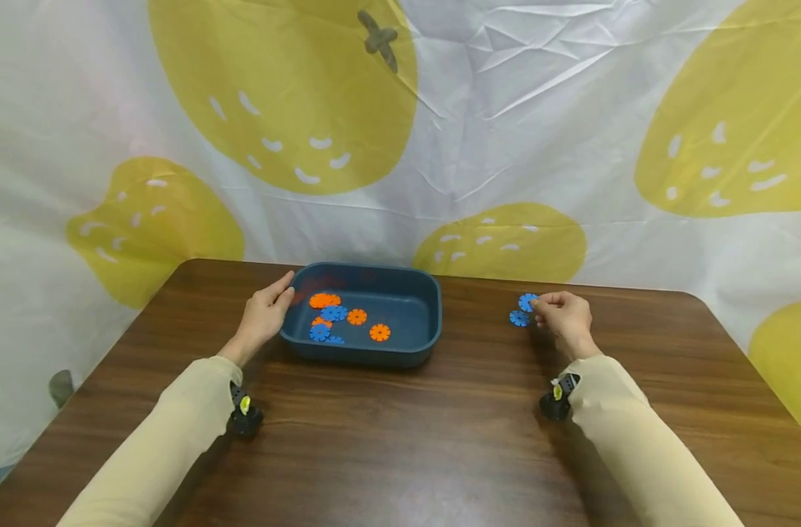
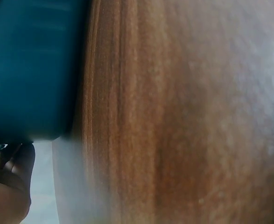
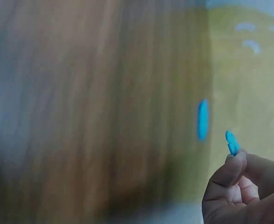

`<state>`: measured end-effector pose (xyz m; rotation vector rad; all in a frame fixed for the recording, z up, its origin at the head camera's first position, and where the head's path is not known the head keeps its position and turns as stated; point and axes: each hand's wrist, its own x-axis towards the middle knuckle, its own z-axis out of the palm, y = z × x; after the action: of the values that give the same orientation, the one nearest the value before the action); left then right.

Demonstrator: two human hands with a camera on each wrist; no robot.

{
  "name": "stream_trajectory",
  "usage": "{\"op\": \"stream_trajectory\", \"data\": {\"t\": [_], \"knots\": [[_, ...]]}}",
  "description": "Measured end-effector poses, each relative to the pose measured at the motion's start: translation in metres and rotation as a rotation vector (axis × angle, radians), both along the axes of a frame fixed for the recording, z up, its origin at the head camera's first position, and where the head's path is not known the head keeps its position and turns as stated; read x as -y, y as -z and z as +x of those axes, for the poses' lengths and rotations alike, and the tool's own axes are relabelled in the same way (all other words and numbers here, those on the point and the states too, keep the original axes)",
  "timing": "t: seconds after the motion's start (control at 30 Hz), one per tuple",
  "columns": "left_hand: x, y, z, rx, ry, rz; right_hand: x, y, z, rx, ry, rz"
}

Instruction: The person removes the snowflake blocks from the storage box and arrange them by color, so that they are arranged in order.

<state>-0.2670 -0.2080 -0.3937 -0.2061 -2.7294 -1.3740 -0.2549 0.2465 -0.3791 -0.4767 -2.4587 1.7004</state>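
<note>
My right hand (image 1: 566,316) pinches a blue notched plastic disc (image 1: 527,301) between thumb and fingertips, above the table's back right part. In the right wrist view that disc (image 3: 231,142) shows edge-on, with its lower end at the fingertips. A second blue disc (image 1: 519,318) lies just in front of it on the table. My left hand (image 1: 263,316) is at the left end of a dark blue-green bin (image 1: 360,356), fingers extended and touching its end. Inside the bin lie several orange discs (image 1: 380,333) and several blue discs (image 1: 320,332), mostly toward the left.
A brown wooden table (image 1: 400,439) carries the bin near its back edge. Behind it hangs a white cloth (image 1: 505,146) printed with large yellow fruit. Each wrist wears a dark strapped-on camera (image 1: 245,417).
</note>
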Motion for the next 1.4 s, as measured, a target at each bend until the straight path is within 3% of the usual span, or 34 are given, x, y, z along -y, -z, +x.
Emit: {"op": "stream_trajectory", "data": {"t": [0.13,0.4,0.67,0.8,1.0,1.1,1.3,1.4], "knots": [[0.001,0.000,0.000,0.002,0.000,-0.001,-0.023,0.010,0.004,0.052,0.032,0.044],[0.000,0.001,0.000,0.002,0.002,0.009,-0.032,0.015,0.008,0.050,0.007,0.182],[0.002,0.000,-0.001,0.003,-0.004,-0.001,-0.032,0.009,0.010,0.067,-0.047,0.506],[0.001,0.000,-0.001,-0.001,-0.001,-0.009,-0.031,0.009,0.011,0.061,-0.045,0.551],[0.001,0.001,-0.001,-0.001,-0.002,-0.009,-0.030,0.013,0.009,0.055,-0.008,0.438],[0.002,0.002,-0.001,-0.008,-0.005,-0.005,-0.016,0.005,0.006,0.014,-0.010,0.336],[0.002,0.001,-0.002,-0.004,-0.010,-0.010,0.052,-0.026,-0.003,-0.071,-0.202,0.039],[0.001,0.001,-0.002,0.003,-0.010,-0.005,0.096,-0.038,-0.005,-0.105,-0.303,-0.035]]}}
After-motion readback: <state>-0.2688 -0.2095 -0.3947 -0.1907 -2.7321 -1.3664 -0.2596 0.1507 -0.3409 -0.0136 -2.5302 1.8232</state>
